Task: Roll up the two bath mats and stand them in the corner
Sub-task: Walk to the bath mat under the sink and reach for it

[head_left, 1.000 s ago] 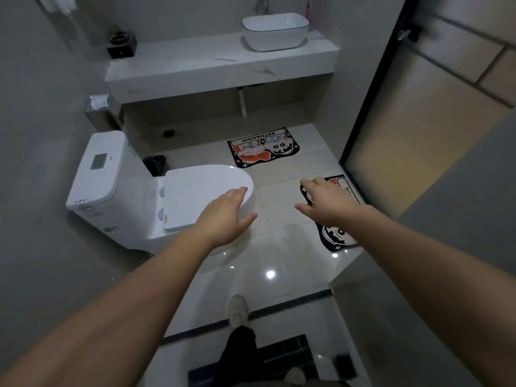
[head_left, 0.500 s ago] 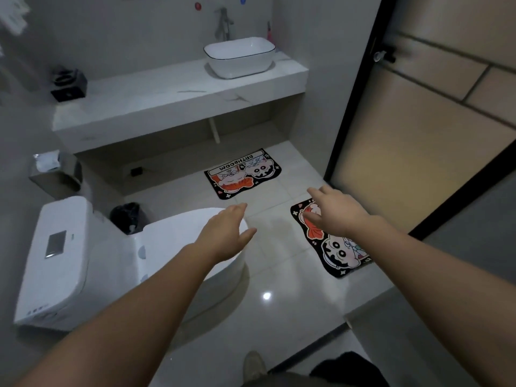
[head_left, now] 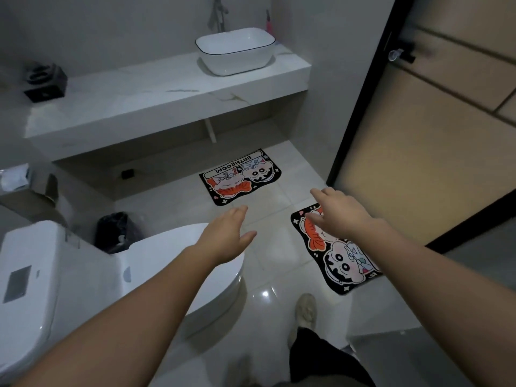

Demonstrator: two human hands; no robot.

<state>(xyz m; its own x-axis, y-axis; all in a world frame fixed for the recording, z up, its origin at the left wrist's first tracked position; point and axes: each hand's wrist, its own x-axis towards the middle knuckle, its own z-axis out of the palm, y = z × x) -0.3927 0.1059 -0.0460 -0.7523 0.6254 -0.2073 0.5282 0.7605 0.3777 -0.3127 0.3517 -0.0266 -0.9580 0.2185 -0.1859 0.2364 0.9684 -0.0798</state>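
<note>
While both arms were stretched forward above the tiled floor (head_left: pixel 268 208), neither hand touched anything. The left hand (head_left: pixel 226 238) hung flat, its grip spread wide and empty, over the front of the toilet (head_left: pixel 156 247). The right hand (head_left: pixel 342 212) was likewise empty, fingers loosely extended, above the near mat (head_left: pixel 339 263).

Bare floor lay between the toilet and the door (head_left: pixel 418 163), with tile showing on every side of each mat. Two mats were counted, both flat and unrolled. The far mat (head_left: pixel 240 177) lay beyond the toilet, just before the bench (head_left: pixel 156 99), its long axis running roughly parallel to the bench edge and its lettering reading upside down from the camera. The near mat lay right of the toilet, close beside the door, long axis running away from the bench toward the person.

One basin (head_left: pixel 234 50) stood on the bench. One bin (head_left: pixel 117 231) sat behind the toilet. One shoe (head_left: pixel 305 310) stood on the floor right of the toilet.
</note>
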